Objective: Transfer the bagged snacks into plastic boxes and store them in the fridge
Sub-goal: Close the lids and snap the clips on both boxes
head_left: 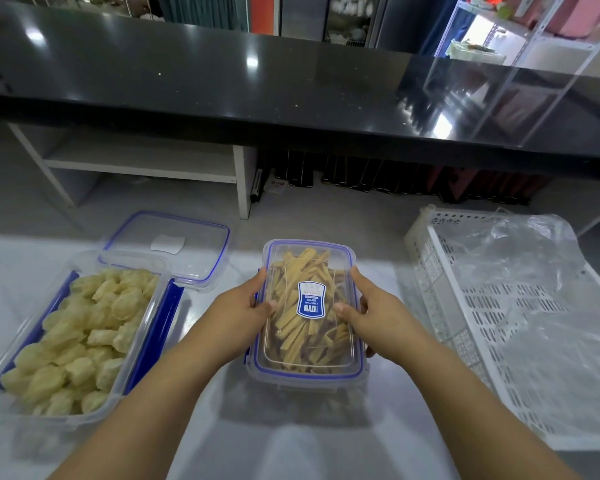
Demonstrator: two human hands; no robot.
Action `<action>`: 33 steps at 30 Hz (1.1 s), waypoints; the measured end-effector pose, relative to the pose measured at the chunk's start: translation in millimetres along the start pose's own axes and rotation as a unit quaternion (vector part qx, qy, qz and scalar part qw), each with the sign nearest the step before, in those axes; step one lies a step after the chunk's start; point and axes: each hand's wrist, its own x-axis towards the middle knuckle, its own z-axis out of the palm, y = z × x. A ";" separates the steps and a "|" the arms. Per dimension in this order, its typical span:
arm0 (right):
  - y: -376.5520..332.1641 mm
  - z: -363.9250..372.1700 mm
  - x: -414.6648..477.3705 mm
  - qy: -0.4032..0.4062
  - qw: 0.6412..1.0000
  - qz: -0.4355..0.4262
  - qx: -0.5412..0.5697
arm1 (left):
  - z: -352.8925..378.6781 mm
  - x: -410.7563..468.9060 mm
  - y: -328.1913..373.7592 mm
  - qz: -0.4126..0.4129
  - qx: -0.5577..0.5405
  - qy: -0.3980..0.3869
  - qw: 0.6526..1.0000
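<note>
A clear plastic box (307, 341) with a blue-sealed lid and a blue label holds yellow and purple snack sticks. It stands in the middle of the white table. My left hand (238, 315) grips its left side, thumb on the lid. My right hand (371, 315) grips the right side, thumb also on the lid. To the left, a larger open box (73, 337) with blue side clips is full of pale puffed crackers. Its clear lid (174, 249) lies flat behind it.
A white perforated basket (465, 306) with crumpled empty clear bags (534, 271) in it takes up the right side. A black glossy counter (257, 91) runs across the back, with a white shelf unit (146, 161) and dark items beneath it.
</note>
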 end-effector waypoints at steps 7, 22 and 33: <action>-5.5 -0.8 -0.2 0.026 0.999 -0.013 -0.038 | 2.9 4.6 -5.2 0.018 -0.023 0.047 0.998; 6.3 3.2 -2.4 0.039 0.996 0.002 0.084 | 6.7 13.4 -15.3 -0.017 -0.104 0.053 0.993; 11.2 8.2 -7.3 0.054 0.976 0.034 0.208 | 3.0 4.8 -17.4 -0.096 -0.123 0.069 0.985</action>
